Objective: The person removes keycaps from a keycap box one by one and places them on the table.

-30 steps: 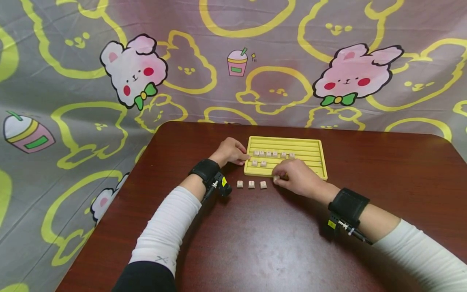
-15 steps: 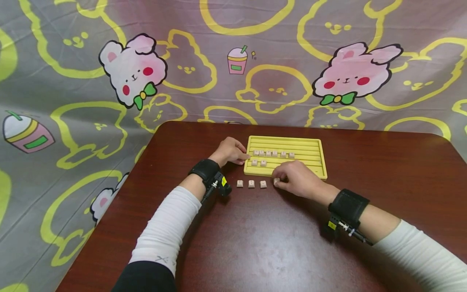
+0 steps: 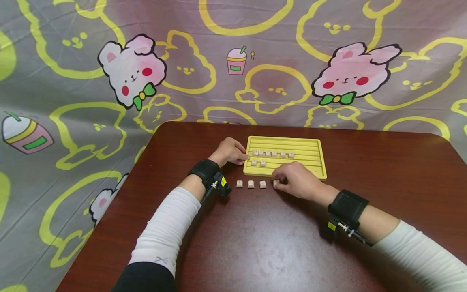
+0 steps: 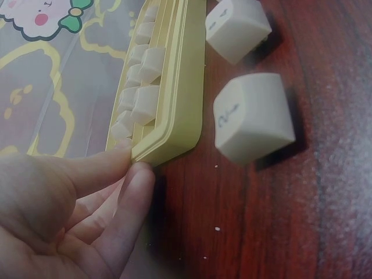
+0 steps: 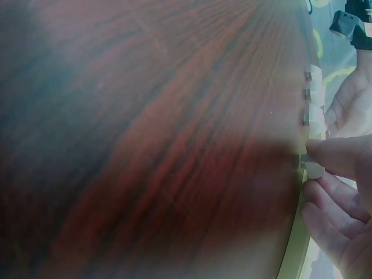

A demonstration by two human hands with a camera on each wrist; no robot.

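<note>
Keycaps (image 3: 251, 184) on table (image 3: 262, 235), apparently wooden; cartoon-print cloth (image 3: 219, 61) behind.

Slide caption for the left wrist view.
Left hand holds the edge of a yellow tray of pale keycaps, two loose keycaps on the table.

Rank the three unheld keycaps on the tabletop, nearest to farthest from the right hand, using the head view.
1. Right keycap, left of the right hand.
2. Middle keycap, between its neighbors.
3. Left keycap, at the row's left end.
</note>
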